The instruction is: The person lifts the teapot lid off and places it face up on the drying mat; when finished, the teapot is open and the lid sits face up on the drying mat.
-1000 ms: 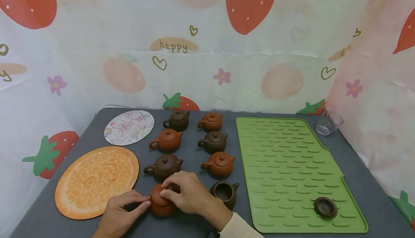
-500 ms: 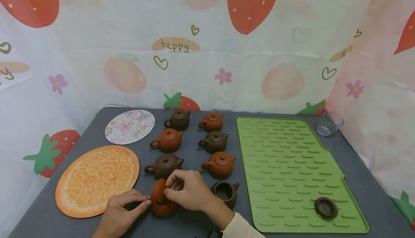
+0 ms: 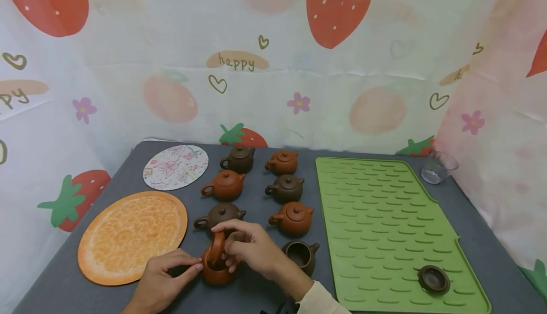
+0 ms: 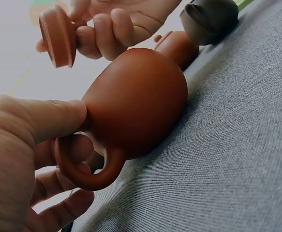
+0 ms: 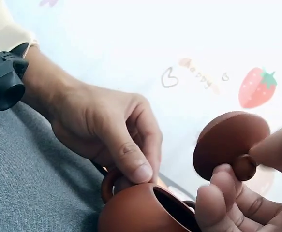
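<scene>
My left hand (image 3: 164, 278) pinches the loop handle of a reddish-brown clay teapot (image 4: 141, 101), which stands on the cloth near the front. In my right hand (image 3: 258, 252) is the teapot's lid (image 5: 228, 142), gripped by its round knob. The lid is tilted nearly upright over the pot, clear of the rim in the left wrist view, and the dark opening shows in the right wrist view. To the right of my right hand stands a dark brown teapot (image 3: 312, 262) with no lid on. A dark lid (image 3: 434, 280) lies upside down on the green mat.
Several lidded teapots stand in two columns behind, the nearest a dark one (image 3: 222, 213) and an orange-brown one (image 3: 295, 219). The green mat (image 3: 384, 238) lies right, a glass (image 3: 438, 167) beyond it. Left are an orange round placemat (image 3: 132, 238) and a floral one (image 3: 176, 166).
My right hand has lifted the lid off the teapot and tipped it up on edge. My left hand stays at the handle. The head view has shifted slightly.
</scene>
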`<state>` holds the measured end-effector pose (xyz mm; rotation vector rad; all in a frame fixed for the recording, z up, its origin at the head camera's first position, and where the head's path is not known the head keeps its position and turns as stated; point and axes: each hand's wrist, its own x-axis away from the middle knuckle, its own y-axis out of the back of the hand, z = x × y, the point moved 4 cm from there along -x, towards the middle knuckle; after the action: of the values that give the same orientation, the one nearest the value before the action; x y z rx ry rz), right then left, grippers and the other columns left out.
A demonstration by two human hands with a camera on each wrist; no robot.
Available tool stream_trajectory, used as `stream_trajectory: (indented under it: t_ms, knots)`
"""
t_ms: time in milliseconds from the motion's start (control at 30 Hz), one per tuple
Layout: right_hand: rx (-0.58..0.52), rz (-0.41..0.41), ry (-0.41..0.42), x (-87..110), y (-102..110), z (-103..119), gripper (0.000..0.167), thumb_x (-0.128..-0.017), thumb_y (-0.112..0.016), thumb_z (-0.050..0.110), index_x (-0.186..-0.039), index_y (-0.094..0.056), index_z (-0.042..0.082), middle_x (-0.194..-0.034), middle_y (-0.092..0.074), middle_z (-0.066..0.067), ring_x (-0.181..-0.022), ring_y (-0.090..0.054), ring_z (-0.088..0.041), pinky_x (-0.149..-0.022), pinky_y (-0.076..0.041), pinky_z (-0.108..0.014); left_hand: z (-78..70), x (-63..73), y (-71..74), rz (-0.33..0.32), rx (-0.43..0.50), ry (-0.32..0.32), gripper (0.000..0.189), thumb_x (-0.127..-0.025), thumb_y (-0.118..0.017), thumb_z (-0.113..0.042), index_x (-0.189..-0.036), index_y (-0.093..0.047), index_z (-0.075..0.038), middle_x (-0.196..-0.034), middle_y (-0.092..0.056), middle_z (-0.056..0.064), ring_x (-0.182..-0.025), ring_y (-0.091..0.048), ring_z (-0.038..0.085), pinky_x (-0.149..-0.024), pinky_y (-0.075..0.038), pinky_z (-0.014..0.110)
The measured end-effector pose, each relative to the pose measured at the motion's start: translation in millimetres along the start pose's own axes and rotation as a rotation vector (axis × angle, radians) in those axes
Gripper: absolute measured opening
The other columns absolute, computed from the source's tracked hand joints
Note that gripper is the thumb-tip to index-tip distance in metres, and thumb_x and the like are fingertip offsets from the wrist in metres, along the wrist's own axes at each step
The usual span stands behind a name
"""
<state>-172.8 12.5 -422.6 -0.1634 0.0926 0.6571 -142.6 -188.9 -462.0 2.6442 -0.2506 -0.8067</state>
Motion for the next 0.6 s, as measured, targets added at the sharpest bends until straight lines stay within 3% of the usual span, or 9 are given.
stream_trajectory:
  t_ms: [200,333,600]
  knots:
    - [-0.108,0.039,-0.002,-1.2,0,4,0.035,-0.096,-0.06,0.009,-0.124,-0.047,-0.006,-0.083,-0.062,-0.016,-0.062,-0.059,-0.019,-0.059,-0.054,-0.034,-0.2,-0.1,1.9,0.0,0.016,-0.005,0.023,-0.08,-0.075,0.005,-0.094,-0.076,-0.013,-0.082,-0.069,0.0,-0.074,-0.067,0.014,-0.066,-0.053,0.025]
    - [-0.126,0.062,0.013,-1.6,-2,7,0.034,-0.093,-0.064,0.005,-0.119,-0.045,-0.004,-0.091,-0.066,-0.017,-0.066,-0.064,-0.02,-0.064,-0.056,-0.038,-2.0,-0.4,2.0,-0.001,0.029,-0.037,0.025,-0.079,-0.075,0.009,-0.095,-0.076,-0.009,-0.083,-0.069,0.003,-0.075,-0.067,0.015,-0.066,-0.052,0.025]
    - [0.015,0.082,0.03,9.6,-2,19,0.05,-0.088,-0.067,-0.001,-0.134,-0.048,0.002,-0.116,-0.062,-0.015,-0.101,-0.064,-0.024,-0.083,-0.052,-0.043,-2.3,-0.5,0.8,0.018,0.03,-0.04,0.022,-0.08,-0.074,0.007,-0.095,-0.076,-0.009,-0.083,-0.068,0.005,-0.075,-0.066,0.014,-0.068,-0.052,0.025]
